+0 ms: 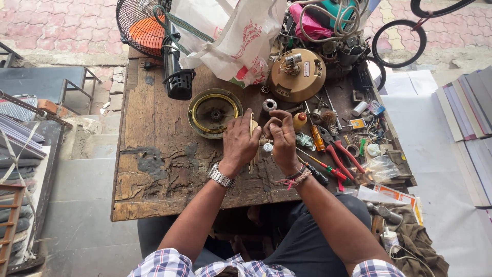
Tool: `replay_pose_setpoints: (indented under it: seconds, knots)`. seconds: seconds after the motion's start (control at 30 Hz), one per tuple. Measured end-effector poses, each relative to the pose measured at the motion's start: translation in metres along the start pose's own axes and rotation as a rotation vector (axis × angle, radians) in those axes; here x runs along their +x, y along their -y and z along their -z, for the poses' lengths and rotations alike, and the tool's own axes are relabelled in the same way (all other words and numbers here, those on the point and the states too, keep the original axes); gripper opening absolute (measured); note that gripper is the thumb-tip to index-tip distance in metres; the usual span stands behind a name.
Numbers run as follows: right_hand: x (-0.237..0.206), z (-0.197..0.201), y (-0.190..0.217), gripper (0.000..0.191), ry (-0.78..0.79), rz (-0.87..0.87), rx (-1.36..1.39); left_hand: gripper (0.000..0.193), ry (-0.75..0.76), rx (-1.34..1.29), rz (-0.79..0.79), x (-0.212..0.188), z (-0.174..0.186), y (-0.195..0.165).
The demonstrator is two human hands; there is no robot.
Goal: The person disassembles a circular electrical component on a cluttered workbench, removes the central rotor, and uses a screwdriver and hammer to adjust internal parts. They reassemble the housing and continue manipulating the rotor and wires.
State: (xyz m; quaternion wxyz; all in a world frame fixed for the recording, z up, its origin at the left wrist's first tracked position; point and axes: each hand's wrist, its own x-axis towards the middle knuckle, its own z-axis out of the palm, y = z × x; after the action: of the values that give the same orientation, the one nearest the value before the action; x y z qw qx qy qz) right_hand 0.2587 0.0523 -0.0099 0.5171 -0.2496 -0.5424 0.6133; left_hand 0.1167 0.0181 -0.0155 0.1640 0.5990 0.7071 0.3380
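Brass-coloured thin part (252,138) is pinched between my left hand (240,141) and right hand (282,136). I think it may slip onto the counter (154,154) if my fingers loosen.

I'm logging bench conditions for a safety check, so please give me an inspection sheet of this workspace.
Surface: worn wooden table, cracked and stained.
Job's things: thin tan disc-like part held edge-on between both hands; round brass-rimmed cover lies beside them.
Clutter: red-handled pliers, screwdrivers, round tan motor housing, white plastic bag.
Grippers: left hand and right hand both grip the part.
Cables: coiled grey cord at the far edge.
Surroundings: fan guard, paved ground, stacked panels.
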Motion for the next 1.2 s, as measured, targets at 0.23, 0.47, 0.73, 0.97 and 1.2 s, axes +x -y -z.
replay_pose_setpoints:
  seconds: [0.23,0.47,0.73,0.97,1.2]
  knots:
    - [0.022,0.027,-0.007,0.018,0.253,-0.104,0.135,0.066,0.016,0.061,-0.053,-0.001,-0.003,-0.006]
    - [0.001,-0.005,0.001,0.012,-0.067,-0.023,-0.154,0.063,-0.029,-0.039,-0.018,-0.002,0.007,0.005]
    - [0.002,-0.006,0.036,0.040,0.011,0.286,-0.722,0.061,-0.102,-0.107,-0.028,-0.003,0.008,0.012]
    - [-0.004,-0.004,0.051,0.042,0.110,0.296,-0.782,0.062,-0.059,-0.061,-0.038,-0.004,0.005,0.014]
    - [-0.008,-0.008,0.041,0.038,0.190,0.415,-0.808,0.060,-0.065,-0.023,-0.036,0.002,-0.003,0.009]
